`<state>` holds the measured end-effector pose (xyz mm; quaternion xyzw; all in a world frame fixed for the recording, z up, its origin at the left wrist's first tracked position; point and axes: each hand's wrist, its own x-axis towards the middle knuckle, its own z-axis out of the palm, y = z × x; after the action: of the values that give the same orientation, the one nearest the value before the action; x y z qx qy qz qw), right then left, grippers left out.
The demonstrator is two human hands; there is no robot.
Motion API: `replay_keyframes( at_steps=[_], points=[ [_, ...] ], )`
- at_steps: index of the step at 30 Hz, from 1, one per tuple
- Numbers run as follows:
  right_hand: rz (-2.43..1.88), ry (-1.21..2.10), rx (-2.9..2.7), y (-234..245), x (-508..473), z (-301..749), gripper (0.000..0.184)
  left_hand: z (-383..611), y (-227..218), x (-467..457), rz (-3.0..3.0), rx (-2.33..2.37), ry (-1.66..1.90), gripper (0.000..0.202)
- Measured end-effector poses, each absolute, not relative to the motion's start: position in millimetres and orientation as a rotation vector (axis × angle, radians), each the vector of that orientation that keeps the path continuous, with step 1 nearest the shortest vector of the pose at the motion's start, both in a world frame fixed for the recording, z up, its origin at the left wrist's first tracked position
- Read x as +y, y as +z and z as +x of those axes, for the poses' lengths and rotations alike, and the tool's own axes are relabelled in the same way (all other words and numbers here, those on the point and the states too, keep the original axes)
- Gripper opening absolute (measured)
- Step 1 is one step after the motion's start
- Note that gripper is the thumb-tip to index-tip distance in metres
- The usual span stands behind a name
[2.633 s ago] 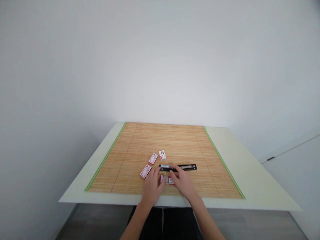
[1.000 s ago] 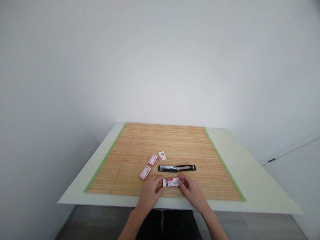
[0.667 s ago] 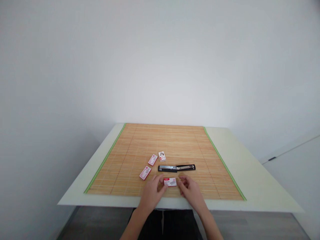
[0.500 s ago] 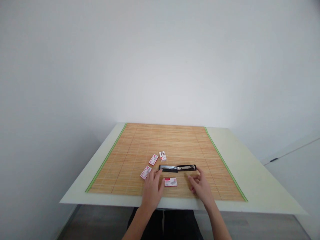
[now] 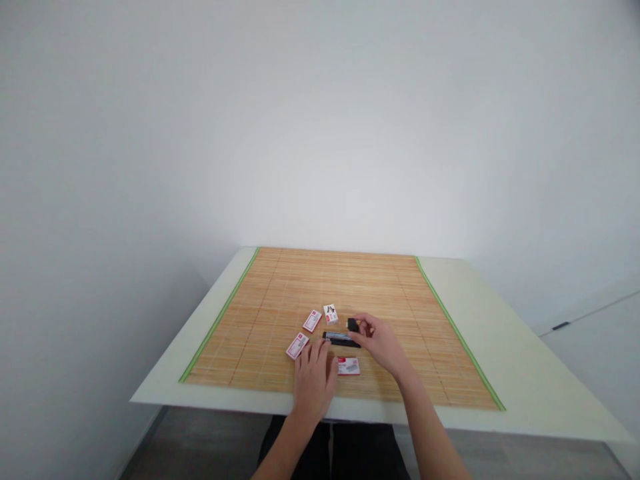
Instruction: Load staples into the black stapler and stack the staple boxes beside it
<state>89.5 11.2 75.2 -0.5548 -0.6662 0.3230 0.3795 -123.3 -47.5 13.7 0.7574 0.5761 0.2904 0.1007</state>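
Small boxes [image 5: 312, 321]: we count four, three below the centre of the frame and a fourth box [image 5: 349, 366] lower down. We log one stapler [image 5: 341, 339], lower centre. Left hand [image 5: 315, 377] plus right hand [image 5: 380, 343], lower centre: we total two. One mat [image 5: 370, 280], with two green strips [image 5: 221, 313], left and right. One table [image 5: 480, 300]. Trouser legs [image 5: 370, 453], bottom edge: we count two.
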Motion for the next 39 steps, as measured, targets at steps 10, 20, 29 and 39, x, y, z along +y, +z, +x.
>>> replay_keyframes(
  at_steps=[10, 20, 29, 39],
  points=[
    [-1.394, 0.696, -1.956, 55.1, 27.6, 49.3, 0.026, -122.9, 12.5, -48.4, 2.291, 1.732, 0.854, 0.042],
    [-1.544, 0.771, -1.448, 16.9, -15.9, 114.0, 0.047, -120.4, 29.6, -57.3, 2.372, 1.336, 0.709, 0.058],
    [-1.573, 0.682, -1.354, 2.6, -42.1, 113.6, 0.048, -145.1, 11.7, -41.1, 2.265, 1.889, 0.85, 0.045],
    [-1.575, 0.671, -1.314, 3.9, -43.7, 113.4, 0.045, -175.7, 13.2, 16.5, 2.494, 1.582, 0.662, 0.064]
  ],
)
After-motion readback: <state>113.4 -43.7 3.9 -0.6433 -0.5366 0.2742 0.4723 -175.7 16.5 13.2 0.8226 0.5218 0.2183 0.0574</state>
